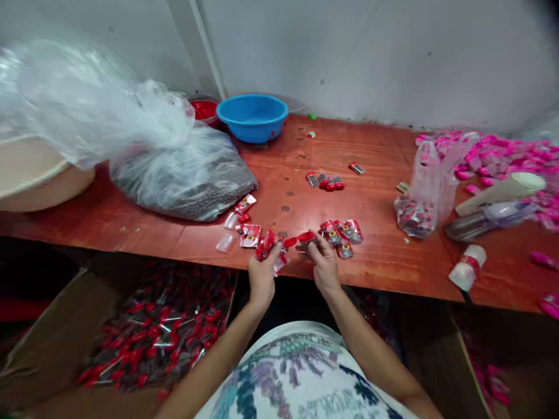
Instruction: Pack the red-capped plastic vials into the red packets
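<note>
My left hand is closed round a small bunch of red pieces and clear wrapping at the table's front edge. My right hand pinches a small dark container with an open red lid, its lid side towards the left hand. Right beside the right hand lie several filled red-and-clear packets. Left of the left hand are a red printed card and small clear sleeves. The fingers partly hide what both hands hold.
A large clear bag of dark grains sits left, beside a cream basin. A blue basin stands by the wall. Loose red-lidded containers lie mid-table. Pink pieces heap right. Below left is a box of red-topped pieces.
</note>
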Tool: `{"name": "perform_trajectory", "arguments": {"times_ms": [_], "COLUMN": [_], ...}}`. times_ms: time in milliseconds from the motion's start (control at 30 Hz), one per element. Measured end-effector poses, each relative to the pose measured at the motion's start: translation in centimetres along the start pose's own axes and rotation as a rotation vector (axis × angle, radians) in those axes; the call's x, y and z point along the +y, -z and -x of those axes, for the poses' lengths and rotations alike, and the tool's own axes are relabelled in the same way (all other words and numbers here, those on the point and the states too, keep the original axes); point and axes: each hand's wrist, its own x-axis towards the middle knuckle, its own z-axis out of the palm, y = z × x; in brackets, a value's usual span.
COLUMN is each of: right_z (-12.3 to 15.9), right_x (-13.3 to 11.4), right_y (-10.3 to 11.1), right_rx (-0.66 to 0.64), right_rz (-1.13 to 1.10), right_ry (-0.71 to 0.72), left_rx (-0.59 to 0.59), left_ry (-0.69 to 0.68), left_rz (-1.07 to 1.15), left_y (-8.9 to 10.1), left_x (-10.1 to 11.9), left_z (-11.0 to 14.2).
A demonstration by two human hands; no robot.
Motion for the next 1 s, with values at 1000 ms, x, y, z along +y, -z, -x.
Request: {"name": "perform_trajectory", "arguments": {"times_ms": [1000], "right_z": [5.3], "right_x": [-1.9], "right_y": [-1.5], "right_rx": [-0.507], "right_rz": [0.697], "right_ry": [0.269], "left_rx": [-0.354], "left_ry": [-0.061], "left_rz": [-0.44], "left_y": [-0.3], "left_x": [2.1], "left_z": [-0.3]}}
